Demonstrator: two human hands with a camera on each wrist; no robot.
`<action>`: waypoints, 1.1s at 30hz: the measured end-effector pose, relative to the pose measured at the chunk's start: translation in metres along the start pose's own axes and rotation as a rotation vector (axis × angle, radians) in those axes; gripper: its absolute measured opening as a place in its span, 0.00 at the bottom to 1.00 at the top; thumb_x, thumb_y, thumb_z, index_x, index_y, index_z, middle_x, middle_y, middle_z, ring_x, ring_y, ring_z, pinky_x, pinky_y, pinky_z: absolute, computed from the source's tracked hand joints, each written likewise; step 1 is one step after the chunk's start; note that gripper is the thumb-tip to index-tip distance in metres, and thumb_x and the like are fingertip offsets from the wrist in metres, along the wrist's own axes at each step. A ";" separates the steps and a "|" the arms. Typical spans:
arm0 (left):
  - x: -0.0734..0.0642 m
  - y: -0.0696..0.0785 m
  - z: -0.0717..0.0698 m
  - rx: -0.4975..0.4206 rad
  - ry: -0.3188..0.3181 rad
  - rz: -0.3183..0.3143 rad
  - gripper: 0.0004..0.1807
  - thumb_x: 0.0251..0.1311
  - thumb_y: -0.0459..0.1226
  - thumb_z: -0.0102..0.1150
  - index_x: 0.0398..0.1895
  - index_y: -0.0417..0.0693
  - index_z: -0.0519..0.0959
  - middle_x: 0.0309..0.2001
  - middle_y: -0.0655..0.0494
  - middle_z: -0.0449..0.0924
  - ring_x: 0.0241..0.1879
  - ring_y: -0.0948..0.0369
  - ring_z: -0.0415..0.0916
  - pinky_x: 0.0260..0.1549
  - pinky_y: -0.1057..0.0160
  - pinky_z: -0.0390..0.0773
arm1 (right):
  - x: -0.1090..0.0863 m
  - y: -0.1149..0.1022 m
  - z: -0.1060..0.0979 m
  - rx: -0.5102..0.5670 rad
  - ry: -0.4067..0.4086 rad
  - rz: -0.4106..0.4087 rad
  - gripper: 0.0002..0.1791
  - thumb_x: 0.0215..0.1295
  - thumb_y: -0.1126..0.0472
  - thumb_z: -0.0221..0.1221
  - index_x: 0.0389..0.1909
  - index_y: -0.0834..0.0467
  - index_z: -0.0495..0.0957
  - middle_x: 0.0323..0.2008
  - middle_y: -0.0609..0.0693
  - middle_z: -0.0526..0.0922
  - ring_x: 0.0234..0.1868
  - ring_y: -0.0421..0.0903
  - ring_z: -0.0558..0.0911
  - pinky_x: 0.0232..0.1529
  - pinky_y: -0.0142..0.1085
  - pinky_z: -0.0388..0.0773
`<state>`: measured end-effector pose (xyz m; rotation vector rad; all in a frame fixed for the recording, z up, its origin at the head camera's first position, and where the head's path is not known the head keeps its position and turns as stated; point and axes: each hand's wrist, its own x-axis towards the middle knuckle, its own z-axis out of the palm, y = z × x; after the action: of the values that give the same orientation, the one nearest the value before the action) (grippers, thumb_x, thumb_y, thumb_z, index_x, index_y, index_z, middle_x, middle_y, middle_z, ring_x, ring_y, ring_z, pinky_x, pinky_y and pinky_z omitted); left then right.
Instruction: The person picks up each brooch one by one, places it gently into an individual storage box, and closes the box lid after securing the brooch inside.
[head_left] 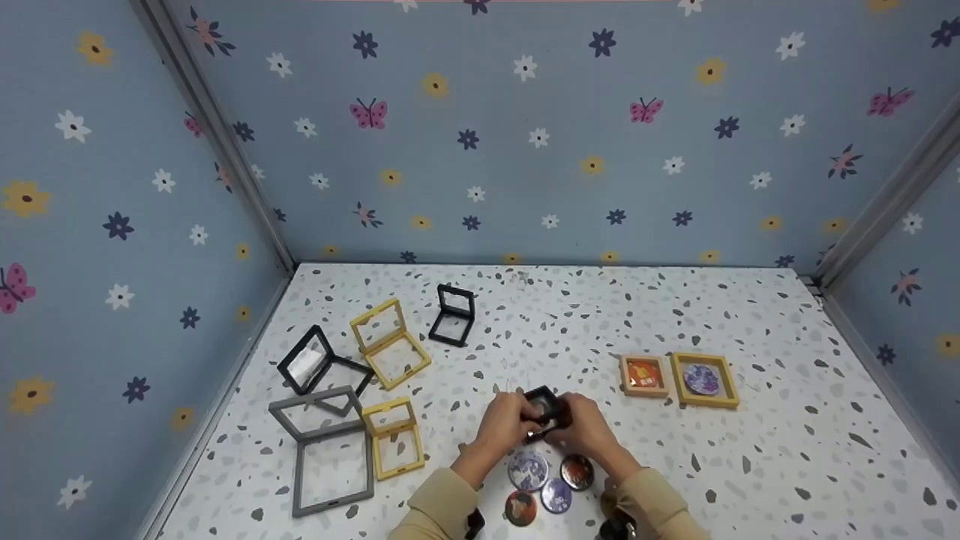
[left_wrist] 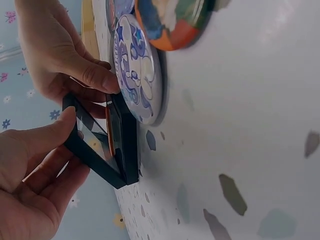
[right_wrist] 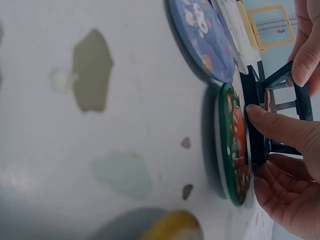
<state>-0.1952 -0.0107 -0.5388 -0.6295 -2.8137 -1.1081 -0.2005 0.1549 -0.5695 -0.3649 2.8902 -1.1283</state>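
Observation:
Both hands hold a small black hinged display frame (head_left: 541,397), partly folded, with a clear pane in its lid. My left hand (head_left: 501,424) pinches the lid, its thumb on the rim in the left wrist view. The right hand (head_left: 589,429) grips the base (right_wrist: 256,135), thumb along one edge. An orange-edged round item (left_wrist: 111,130) shows between lid and base; its face is mostly hidden. Just in front of the hands lie round badges: a purple-white one (head_left: 528,470), a dark red-green one (head_left: 577,472), a violet one (head_left: 556,496) and an orange one (head_left: 520,508).
Open hinged frames stand at left: grey (head_left: 334,501), yellow (head_left: 397,474), another yellow (head_left: 409,375) and black (head_left: 319,379), with a small black one (head_left: 450,341) behind. At right lie an orange frame (head_left: 643,393) and a yellow frame (head_left: 709,401), each holding a badge.

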 end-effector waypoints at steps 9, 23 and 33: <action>-0.001 0.003 0.004 0.077 -0.041 -0.010 0.07 0.38 0.30 0.68 0.21 0.53 0.85 0.21 0.62 0.80 0.22 0.68 0.73 0.24 0.70 0.73 | 0.000 -0.002 0.000 -0.018 -0.010 0.029 0.22 0.34 0.68 0.70 0.35 0.65 0.74 0.30 0.52 0.76 0.33 0.48 0.76 0.38 0.42 0.73; -0.002 0.005 0.016 0.298 -0.044 0.046 0.09 0.35 0.31 0.68 0.10 0.51 0.78 0.17 0.60 0.77 0.20 0.61 0.74 0.22 0.66 0.72 | 0.001 -0.002 0.000 -0.016 -0.021 0.047 0.21 0.35 0.65 0.71 0.33 0.62 0.75 0.27 0.49 0.74 0.29 0.44 0.73 0.32 0.38 0.72; -0.002 0.007 0.020 0.360 0.010 0.067 0.11 0.34 0.31 0.64 0.06 0.51 0.72 0.16 0.57 0.76 0.18 0.59 0.73 0.18 0.63 0.71 | 0.000 -0.001 0.001 -0.032 0.014 -0.004 0.21 0.35 0.65 0.70 0.34 0.64 0.75 0.27 0.51 0.75 0.29 0.45 0.74 0.31 0.38 0.72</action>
<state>-0.1888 0.0064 -0.5492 -0.6709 -2.8517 -0.5677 -0.1998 0.1533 -0.5694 -0.3644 2.9242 -1.0907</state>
